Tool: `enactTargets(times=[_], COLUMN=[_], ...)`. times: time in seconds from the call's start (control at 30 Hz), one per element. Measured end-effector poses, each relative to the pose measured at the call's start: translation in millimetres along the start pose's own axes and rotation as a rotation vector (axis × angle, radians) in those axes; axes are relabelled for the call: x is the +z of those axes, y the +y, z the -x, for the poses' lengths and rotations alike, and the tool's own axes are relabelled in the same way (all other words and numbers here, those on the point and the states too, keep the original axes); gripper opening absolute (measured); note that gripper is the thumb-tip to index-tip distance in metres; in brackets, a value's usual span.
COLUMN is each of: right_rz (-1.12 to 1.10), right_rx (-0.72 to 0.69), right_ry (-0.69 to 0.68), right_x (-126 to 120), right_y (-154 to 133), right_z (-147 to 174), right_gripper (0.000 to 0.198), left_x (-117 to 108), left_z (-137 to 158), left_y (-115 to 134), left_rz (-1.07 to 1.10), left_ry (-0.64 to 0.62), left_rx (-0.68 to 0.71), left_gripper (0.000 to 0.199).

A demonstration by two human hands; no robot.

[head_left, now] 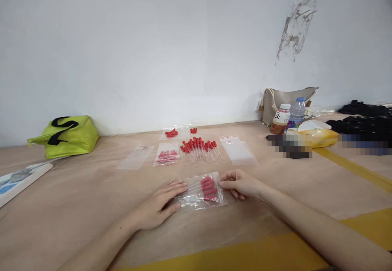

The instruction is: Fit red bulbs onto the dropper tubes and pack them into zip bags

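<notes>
A clear zip bag (196, 201) lies flat on the table in front of me, holding several glass droppers (209, 188) with red rubber bulbs toward its right end. Across the bag's left end rests my left hand (162, 205), its fingers stretched out. My right hand (240, 182) pinches the bag's right edge between thumb and forefinger. Farther back, a fanned row of loose droppers (199, 148) lies with bulbs pointing away from me. Left of that row is another bag with droppers (167, 155), and behind it red rubber bulbs (171, 133) lie on a clear bag.
Flat zip bags (240, 151) are stacked right of the droppers; another clear bag (136, 157) lies left. A lime-green bag (72, 136) stands at the far left. Bottles (280, 119), a beige bag (269, 103) and a yellow tissue pack (318, 136) are at the right.
</notes>
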State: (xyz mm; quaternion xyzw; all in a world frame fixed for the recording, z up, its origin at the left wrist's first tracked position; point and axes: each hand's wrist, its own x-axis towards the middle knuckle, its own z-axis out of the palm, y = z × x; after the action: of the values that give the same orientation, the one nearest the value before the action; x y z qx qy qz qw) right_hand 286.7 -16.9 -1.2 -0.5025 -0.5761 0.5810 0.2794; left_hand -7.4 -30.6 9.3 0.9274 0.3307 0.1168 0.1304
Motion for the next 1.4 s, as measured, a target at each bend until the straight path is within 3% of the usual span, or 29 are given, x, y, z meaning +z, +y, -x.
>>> enactTargets(times=[0.07,0.2,0.27,0.33,0.47,0.63,0.8,0.97,1.1,1.27,1.37,1.4], right_rz=[0.03,0.122,0.212,0.29,0.378,0.223,0.039,-0.49,-0.613,-0.482,-0.423,-0.398], right_rx=[-0.023,-0.244,-0.36,-0.36,-0.147,-0.031,0.123,0.118,0.082,0.014,0.022,0.031], right_ry=[0.088,0.215,0.269,0.276,0.128,-0.212,-0.292,-0.302,-0.332,-0.481,-0.474,-0.475], right_x=[-3.5,-3.0,1.0,5.5,15.2,35.4,51.3,61.4,72.0,79.3,68.5,62.0], right_y=[2.9,13.7,16.8,14.7,-4.1,-26.6,-29.2,-22.3,-20.5,-16.0,-10.1,-8.1], right_z=[-1.2,-5.1,-7.9,-12.2,-25.7,-34.7,-29.2,-25.4,-23.5,-21.5,-20.5,-20.2], right_gripper=[0.026,0.026,0.027,0.03,0.037,0.031,0.023,0.017,0.026,0.035,0.037,0.036], left_x=[-3.0,-4.8,-3.3,-0.7,5.5,11.5,16.1,6.2,6.2,11.1,-9.0,-19.6], left_z=[-1.2,-3.4,-3.0,-2.0,-2.0,-4.2,-4.8,-6.8,-10.4,-8.9,3.3,7.8], left_y=[-12.3,-32.4,-32.3,-25.2,-6.9,-6.3,-15.4,-4.3,8.9,8.3,-2.1,-7.5], left_rz=[-0.075,-0.234,-0.195,-0.115,-0.046,-0.051,0.199,0.963,1.388,1.507,1.451,1.417], left_ry=[0.051,0.499,0.599,0.518,0.298,0.381,0.494,0.464,0.333,0.309,0.206,0.235], left_rx=[0.016,-0.173,-0.235,-0.2,-0.101,-0.204,-0.413,-0.717,-0.793,-0.715,-0.735,-0.757], left_gripper=[0.04,0.035,0.029,0.03,0.043,0.04,0.037,0.046,0.039,0.041,0.037,0.037])
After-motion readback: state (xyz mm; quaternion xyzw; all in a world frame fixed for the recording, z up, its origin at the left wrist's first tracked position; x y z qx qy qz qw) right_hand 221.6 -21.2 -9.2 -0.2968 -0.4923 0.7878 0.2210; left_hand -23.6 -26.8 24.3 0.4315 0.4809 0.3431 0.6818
